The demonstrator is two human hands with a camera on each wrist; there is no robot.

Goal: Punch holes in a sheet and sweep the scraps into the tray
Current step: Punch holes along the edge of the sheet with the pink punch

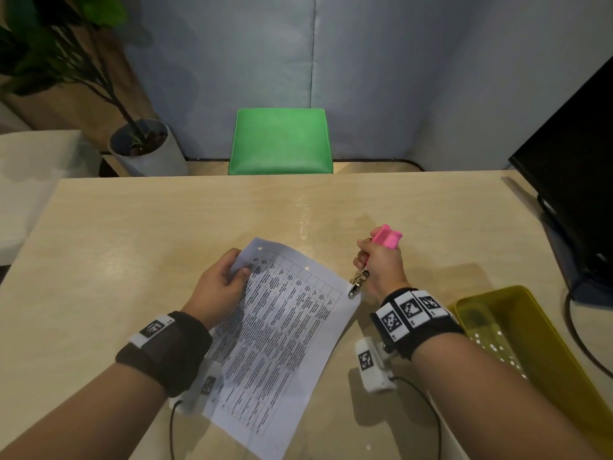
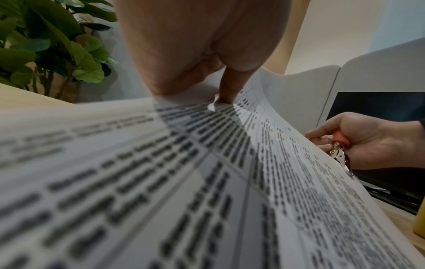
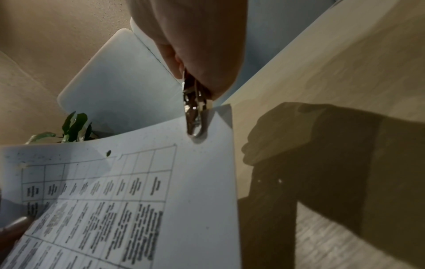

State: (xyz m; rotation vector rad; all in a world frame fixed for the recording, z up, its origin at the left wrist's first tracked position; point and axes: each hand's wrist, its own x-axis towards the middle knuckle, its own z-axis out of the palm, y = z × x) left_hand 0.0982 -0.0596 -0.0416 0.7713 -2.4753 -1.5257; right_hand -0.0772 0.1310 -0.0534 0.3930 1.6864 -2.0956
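- Progress: two holes are seen punched along the top margin of the sheet (image 1: 278, 330), one toward its 11 o'clock corner and one near the middle of the margin. A third hole is judged to be in hand at the 1 o'clock corner. The sweeping step is judged not yet begun.
- Left hand (image 1: 220, 283): the sheet is pinched at its 10 o'clock edge, thumb on top and fingers curled beneath. The near end of the sheet rests on the table (image 1: 132, 234); the far end is lifted and bowed.
- Sheet position: at 6 o'clock on the table, between the two forearms, turned slightly clockwise.
- Punch (image 1: 360, 278): the metal head is set over the 1 o'clock corner of the sheet, with the margin inside it. Whether the cut is complete cannot be told.
- Right hand (image 1: 381, 260): the pink handles are gripped in a closed fist.
- Tray (image 1: 544, 330): a yellow tray stands at 4 o'clock, just beside the right forearm. Small white discs lie in it already.
- Remaining: any further holes, then the scraps are to be swept into the tray.
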